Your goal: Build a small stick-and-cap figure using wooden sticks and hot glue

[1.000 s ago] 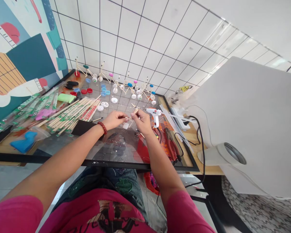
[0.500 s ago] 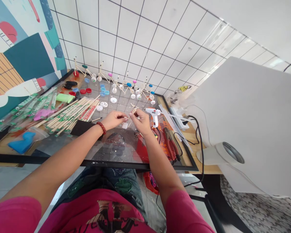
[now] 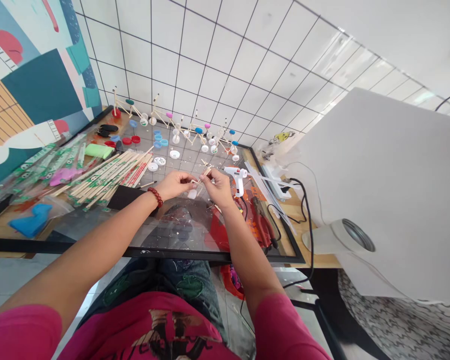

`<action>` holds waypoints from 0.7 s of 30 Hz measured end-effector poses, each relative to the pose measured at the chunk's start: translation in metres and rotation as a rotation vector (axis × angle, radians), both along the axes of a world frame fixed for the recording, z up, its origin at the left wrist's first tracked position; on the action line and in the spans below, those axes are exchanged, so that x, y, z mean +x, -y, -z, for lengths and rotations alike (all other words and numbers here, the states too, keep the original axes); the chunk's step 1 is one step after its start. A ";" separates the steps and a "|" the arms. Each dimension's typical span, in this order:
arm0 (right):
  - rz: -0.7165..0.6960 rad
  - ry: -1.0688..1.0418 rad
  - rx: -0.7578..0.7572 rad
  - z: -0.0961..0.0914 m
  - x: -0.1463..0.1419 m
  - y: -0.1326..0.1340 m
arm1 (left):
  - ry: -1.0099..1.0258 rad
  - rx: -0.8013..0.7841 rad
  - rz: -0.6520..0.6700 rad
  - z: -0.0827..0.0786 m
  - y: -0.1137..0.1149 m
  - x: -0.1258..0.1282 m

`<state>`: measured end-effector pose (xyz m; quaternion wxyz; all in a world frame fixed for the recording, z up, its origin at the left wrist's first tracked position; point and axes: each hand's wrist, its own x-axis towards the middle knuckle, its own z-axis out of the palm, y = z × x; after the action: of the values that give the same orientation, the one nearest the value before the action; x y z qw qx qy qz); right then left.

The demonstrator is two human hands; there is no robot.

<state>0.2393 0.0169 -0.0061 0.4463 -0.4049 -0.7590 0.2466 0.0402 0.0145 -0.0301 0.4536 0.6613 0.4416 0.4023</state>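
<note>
Over the middle of a glass-topped table, my left hand and my right hand meet, both pinched on a small assembly of thin wooden sticks. A white bottle cap hangs at its lower end between the hands. A red bead bracelet circles my left wrist. A white glue gun stands just right of my right hand.
A heap of wrapped chopsticks lies to the left. Loose bottle caps and several finished stick-and-cap models line the back by the tiled wall. Red pliers, a power strip and cables lie right. A white board stands far right.
Both hands stay pinched on the stick assembly with only slight finger movement. The view has drifted a little.
</note>
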 end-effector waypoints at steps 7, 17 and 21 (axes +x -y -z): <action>0.008 -0.005 -0.010 -0.002 -0.001 0.002 | -0.022 0.034 -0.016 0.000 0.000 0.000; -0.021 -0.028 -0.001 -0.004 0.000 0.003 | -0.021 0.029 -0.019 -0.004 0.003 0.001; -0.002 -0.018 -0.007 -0.004 -0.001 0.003 | -0.014 0.028 -0.021 -0.004 0.004 0.002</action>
<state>0.2384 0.0137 -0.0020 0.4514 -0.4033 -0.7546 0.2534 0.0418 0.0104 -0.0259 0.4369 0.6659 0.4458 0.4086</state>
